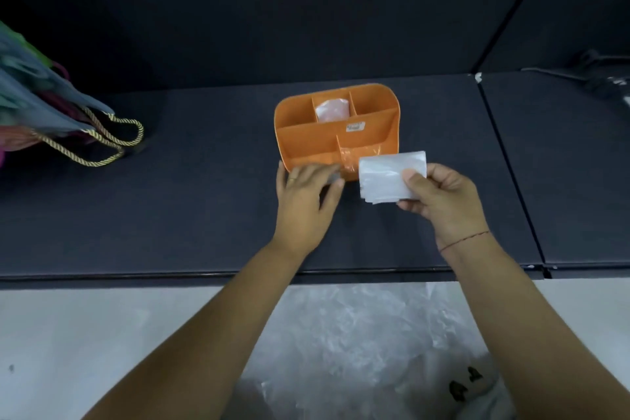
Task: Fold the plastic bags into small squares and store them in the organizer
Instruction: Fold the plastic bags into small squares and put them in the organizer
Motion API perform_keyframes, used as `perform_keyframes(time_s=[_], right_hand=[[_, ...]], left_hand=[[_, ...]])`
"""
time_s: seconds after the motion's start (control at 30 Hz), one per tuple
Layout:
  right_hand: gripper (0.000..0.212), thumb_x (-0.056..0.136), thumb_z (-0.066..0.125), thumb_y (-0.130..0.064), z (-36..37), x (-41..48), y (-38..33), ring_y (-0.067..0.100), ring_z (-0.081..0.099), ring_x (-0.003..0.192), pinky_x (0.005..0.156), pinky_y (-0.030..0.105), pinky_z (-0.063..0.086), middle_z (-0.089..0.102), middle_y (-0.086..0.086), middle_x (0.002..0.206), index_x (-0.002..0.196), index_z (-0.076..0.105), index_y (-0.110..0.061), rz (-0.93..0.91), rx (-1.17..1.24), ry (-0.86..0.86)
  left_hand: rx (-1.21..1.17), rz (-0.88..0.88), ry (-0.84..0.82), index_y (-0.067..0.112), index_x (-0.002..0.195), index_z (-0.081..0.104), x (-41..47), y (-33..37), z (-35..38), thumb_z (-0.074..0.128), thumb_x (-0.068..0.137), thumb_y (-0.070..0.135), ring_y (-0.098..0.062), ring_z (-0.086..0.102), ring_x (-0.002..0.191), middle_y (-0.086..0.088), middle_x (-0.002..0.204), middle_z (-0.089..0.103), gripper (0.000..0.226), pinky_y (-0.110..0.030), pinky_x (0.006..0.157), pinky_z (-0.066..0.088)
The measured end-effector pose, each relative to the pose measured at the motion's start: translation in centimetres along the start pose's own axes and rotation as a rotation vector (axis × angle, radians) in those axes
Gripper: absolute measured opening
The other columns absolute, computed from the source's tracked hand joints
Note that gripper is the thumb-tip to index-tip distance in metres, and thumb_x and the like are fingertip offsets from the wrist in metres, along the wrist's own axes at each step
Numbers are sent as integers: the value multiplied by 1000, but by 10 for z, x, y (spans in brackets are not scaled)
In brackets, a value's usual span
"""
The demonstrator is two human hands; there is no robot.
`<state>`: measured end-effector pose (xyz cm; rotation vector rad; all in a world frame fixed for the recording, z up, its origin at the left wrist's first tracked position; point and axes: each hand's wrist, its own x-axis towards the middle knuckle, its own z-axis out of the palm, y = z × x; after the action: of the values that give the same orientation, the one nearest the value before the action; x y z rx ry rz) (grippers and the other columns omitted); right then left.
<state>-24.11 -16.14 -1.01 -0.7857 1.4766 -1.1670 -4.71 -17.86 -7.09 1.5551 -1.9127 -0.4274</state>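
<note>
A folded plastic bag (388, 177) is pinched at its right edge between the thumb and curled fingers of the right hand (439, 198). It is held over the tabletop (170, 215) at five o'clock of the orange organizer (293, 119), overlapping the organizer's near right corner in the view. The left hand (303, 194) is laid with straight fingers against the organizer's near rim at seven o'clock, and nothing is gripped by it.

The step in hand is judged to be the stowing of this bag. It would be done well if the organizer were steadied by the left hand while the bag is stood on edge and slid into a compartment. The folds are best pinched until the walls take over, since slick film is likely to spring open when released. The bag looks more oblong than square, so one more fold may be wanted first.

Five compartments are seen, three at the back and two at the front. A folded pale bag (331, 112) is stood in the back middle one, and clear film (361, 155) is seen in the front right one. Nothing is made out in the other three, whose floors are partly hidden. A heap of loose plastic bags (358, 334) lies below the tabletop's near edge at six o'clock.
</note>
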Motion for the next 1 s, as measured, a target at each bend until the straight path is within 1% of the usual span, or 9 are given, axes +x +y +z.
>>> perform_keyframes(time_s=[0.13, 0.3, 0.43, 0.57, 0.63, 0.77, 0.83, 0.9, 1.0], right_hand=[[18, 95, 56, -8, 2, 5, -30, 6, 67, 73, 63, 24, 58, 69, -6, 78, 83, 63, -19, -190, -211, -29], [11, 94, 55, -17, 18, 26, -64, 22, 61, 81, 70, 35, 50, 67, 5, 87, 95, 63, -10, -476, -705, -41], [13, 97, 52, -19, 37, 38, -68, 23, 60, 79, 70, 35, 50, 66, 5, 86, 106, 60, -15, -659, -1054, -151], [11, 98, 49, -20, 47, 42, -61, 21, 58, 71, 63, 30, 46, 63, 4, 81, 105, 57, -19, -627, -1202, -336], [9, 98, 50, -20, 48, 44, -62, 16, 58, 75, 66, 30, 48, 62, 0, 83, 102, 57, -19, -563, -1131, -422], [6, 96, 54, -20, 45, 54, -68, 6, 51, 70, 61, 20, 39, 55, -8, 77, 96, 60, -17, -475, -959, -437], [3, 93, 59, -19, 47, 61, -72, 11, 55, 76, 63, 23, 42, 61, -2, 86, 94, 61, -17, -446, -1027, -497], [10, 89, 65, -18, 52, 66, -77, 20, 60, 80, 67, 31, 48, 64, 6, 91, 94, 65, -9, -444, -1145, -548], [10, 88, 66, -19, 64, 69, -82, 22, 60, 82, 68, 31, 47, 63, 2, 85, 91, 67, -9, -523, -1288, -522]], left_hand=[[9, 65, -6, 24, 126, 64, -42, 11, -7, 43, 100, 42, -13, 48, 127, 8, 128, 61, 38, -50, 119, 16], [113, -32, 115, 14, 153, 28, -41, 18, -22, 34, 100, 53, -16, 15, 149, -3, 161, 24, 67, -38, 122, -2], [303, -28, -15, 11, 156, 11, -21, 11, -26, 22, 93, 68, -18, -4, 152, -5, 165, 10, 86, -41, 121, -8], [384, 21, -65, 7, 155, 16, -22, 2, -17, 20, 91, 74, -22, 3, 152, -9, 163, 16, 93, -46, 122, -2], [405, 30, -56, 6, 155, 19, -22, 0, -14, 24, 90, 74, -23, 6, 152, -9, 163, 17, 93, -46, 122, 0], [422, 37, -41, 7, 154, 20, -22, -3, -10, 28, 90, 73, -24, 7, 152, -8, 163, 18, 93, -49, 121, 3], [430, 33, -37, 8, 154, 20, -22, -4, -9, 31, 90, 73, -24, 8, 151, -8, 162, 20, 92, -50, 121, 6], [435, 29, -35, 8, 154, 21, -22, -4, -8, 32, 89, 73, -24, 8, 151, -8, 162, 21, 92, -48, 121, 5], [430, 30, -28, 8, 154, 21, -22, -4, -8, 31, 90, 73, -23, 8, 151, -8, 162, 21, 92, -46, 121, 3]])
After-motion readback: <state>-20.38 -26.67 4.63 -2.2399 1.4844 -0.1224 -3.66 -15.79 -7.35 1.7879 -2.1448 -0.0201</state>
